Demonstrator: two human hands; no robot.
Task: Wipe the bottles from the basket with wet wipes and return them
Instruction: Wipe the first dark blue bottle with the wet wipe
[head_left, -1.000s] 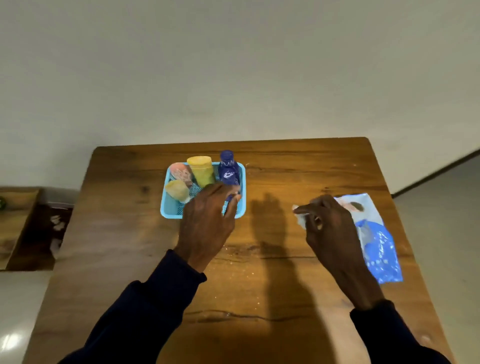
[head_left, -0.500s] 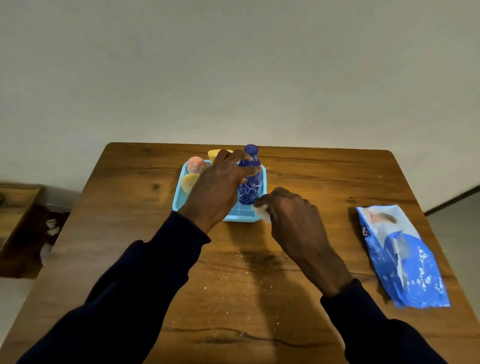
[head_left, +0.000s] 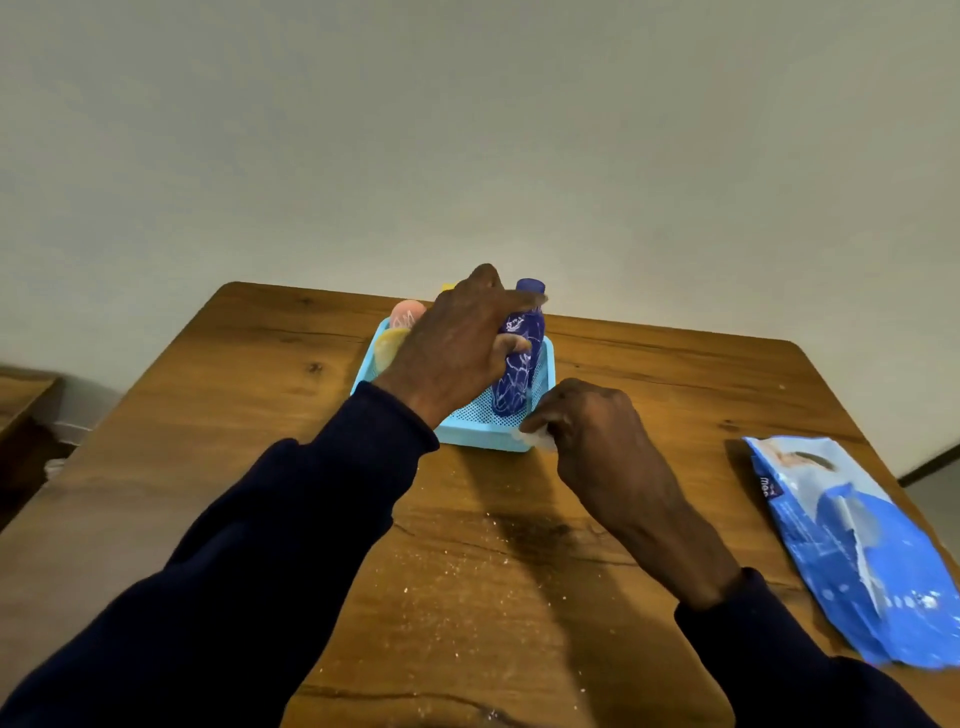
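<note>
Seemingly left hand (head_left: 457, 345) grips blue bottle (head_left: 517, 364) inside basket (head_left: 488, 428).

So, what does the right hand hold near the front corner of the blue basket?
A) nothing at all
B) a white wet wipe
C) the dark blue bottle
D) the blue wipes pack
B: the right hand pinches a crumpled white wet wipe at the corner of the blue basket, while the dark blue bottle is in the left hand and the wipes pack lies apart on the table.
</note>
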